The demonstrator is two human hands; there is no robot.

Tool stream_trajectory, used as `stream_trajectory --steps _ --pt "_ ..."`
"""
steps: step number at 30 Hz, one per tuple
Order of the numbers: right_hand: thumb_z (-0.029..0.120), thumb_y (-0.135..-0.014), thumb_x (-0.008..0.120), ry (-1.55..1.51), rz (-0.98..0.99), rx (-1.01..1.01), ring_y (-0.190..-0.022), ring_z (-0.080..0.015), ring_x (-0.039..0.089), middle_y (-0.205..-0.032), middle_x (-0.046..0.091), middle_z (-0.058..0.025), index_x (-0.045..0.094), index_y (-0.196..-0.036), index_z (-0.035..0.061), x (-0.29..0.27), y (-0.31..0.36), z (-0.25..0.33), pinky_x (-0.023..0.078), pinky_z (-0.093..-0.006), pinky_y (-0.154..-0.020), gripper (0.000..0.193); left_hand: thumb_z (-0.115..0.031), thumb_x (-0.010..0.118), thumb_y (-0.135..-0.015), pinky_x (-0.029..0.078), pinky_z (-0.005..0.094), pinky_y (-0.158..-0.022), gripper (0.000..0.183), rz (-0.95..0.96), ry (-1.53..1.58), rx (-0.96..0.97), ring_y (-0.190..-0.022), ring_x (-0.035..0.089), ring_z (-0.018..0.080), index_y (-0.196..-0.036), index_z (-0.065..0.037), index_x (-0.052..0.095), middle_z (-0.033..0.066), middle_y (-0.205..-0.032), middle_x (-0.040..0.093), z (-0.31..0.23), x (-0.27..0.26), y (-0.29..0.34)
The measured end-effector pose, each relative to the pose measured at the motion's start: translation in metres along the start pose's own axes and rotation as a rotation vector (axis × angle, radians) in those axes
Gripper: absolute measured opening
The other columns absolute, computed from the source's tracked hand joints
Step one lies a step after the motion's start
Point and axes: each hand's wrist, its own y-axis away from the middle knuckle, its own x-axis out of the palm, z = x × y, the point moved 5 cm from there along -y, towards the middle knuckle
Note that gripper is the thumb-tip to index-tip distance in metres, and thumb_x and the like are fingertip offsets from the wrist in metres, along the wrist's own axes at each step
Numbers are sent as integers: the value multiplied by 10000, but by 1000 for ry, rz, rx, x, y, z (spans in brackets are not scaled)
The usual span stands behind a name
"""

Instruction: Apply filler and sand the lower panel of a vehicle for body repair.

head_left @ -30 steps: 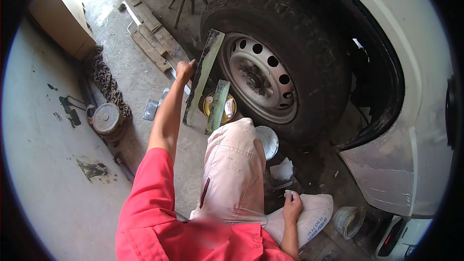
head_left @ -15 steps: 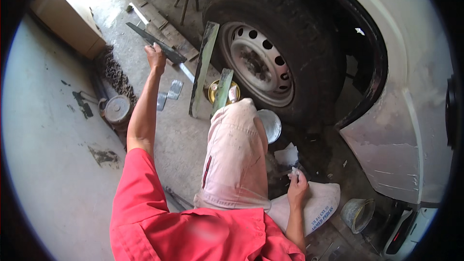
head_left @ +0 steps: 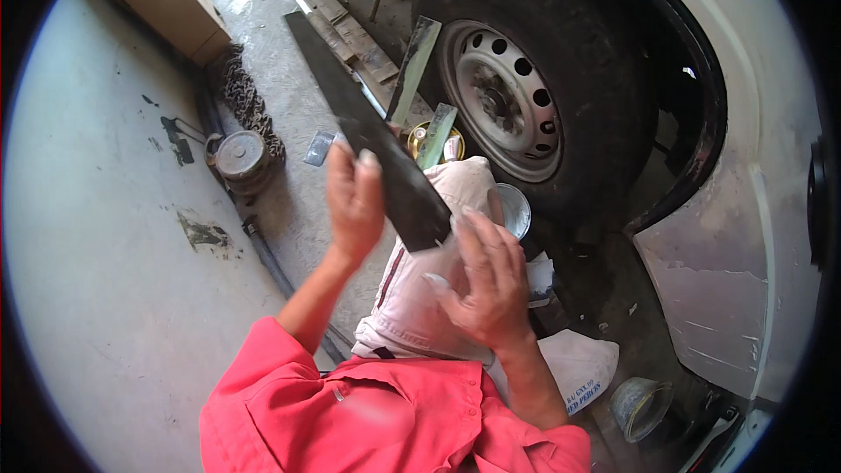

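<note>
A long, dark, tapered flat strip (head_left: 363, 127) is gripped along its left edge by my left hand (head_left: 352, 206). It slants from far left down toward my lap. Beside its near, wider end is my right hand (head_left: 491, 285), its fingers apart and slightly blurred; fingertips are close to the strip's corner, and I cannot tell whether they touch. Just beyond my knee, a short greenish strip (head_left: 436, 133) rests over a yellow-rimmed tin (head_left: 460, 142) with a small white tube (head_left: 452, 149) in it. Behind it a longer greenish strip (head_left: 413, 70) stands tilted near the tyre.
A vehicle wheel (head_left: 499, 101) and pale body panel (head_left: 701, 298) rise on the right. A white tub (head_left: 515, 210) and a clear bucket (head_left: 644, 410) stand below them. Leftward are a pale wall (head_left: 96, 236), a chain (head_left: 247, 96), a round lidded metal object (head_left: 242, 156) and wooden planks (head_left: 350, 31).
My left hand has brought the dark strip nearer, over my leg. My right hand has come up from the lower right to the strip's near end, its fingers now spread.
</note>
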Motion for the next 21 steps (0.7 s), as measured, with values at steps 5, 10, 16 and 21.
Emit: stream_trajectory --steps 5,10,16,21 --pt "152 -896 733 40 -64 -35 -973 -319 715 -1120 716 -188 599 -1401 -7 41 1 -3 557 -429 -862 546 -157 428 -1111 591 291 -791 140 -50 253 -214 -942 660 154 -1221 -71 417 140 -1217 589 -1 16 40" --pt "29 -991 577 -204 -228 369 -827 -309 736 -1000 744 -188 634 -1274 -44 54 3 -25 582 -367 -757 297 -181 415 -1114 619 296 -709 187 -42 145 -299 -849 695 180 -1251 -59 451 193 -1331 570 18 13 60" --pt "41 -1054 517 -686 -148 570 -964 -124 668 -1062 738 -95 627 -1288 -52 64 20 -52 525 -282 -897 276 -140 631 -1050 554 271 -839 495 -61 -494 -156 -1020 641 122 -1469 31 431 150 -1345 574 50 -43 46" --pt "42 -1071 486 -804 -74 596 -1062 -138 647 -1149 717 -100 637 -1276 -68 62 22 -55 492 -278 -967 277 -170 722 -1009 572 215 -660 302 -104 90 -619 -774 679 63 -1245 -2 640 5 -901 716 79 -69 33"
